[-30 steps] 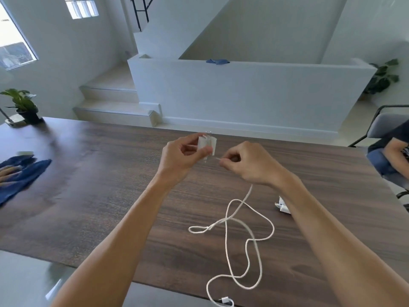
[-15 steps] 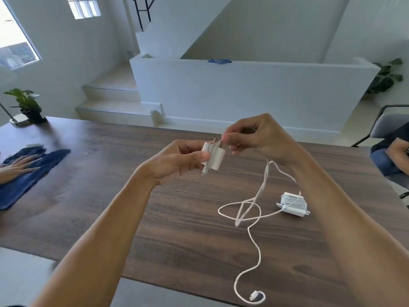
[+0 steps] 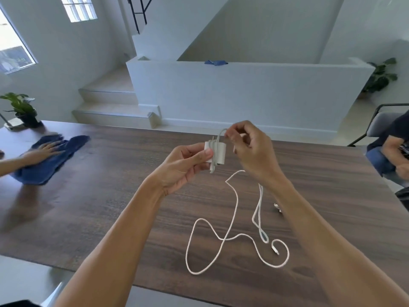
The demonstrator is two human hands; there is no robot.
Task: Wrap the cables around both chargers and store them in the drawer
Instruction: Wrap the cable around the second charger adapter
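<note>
Left hand (image 3: 186, 162), at frame centre, pinches a white charger (image 3: 218, 152) between thumb and fingers above the brown bench (image 3: 99, 207). Right hand (image 3: 250, 151), just beside it, nips the white cable (image 3: 234, 204) at a loop over the charger's top; several turns lie around the body. Remaining cable trails in slack curves on the bench, lower centre. At left, another person's hand rests on a blue cloth (image 3: 51, 160).

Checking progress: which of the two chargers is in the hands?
The charger held by the left hand; the other charger peeks out on the table.
</note>
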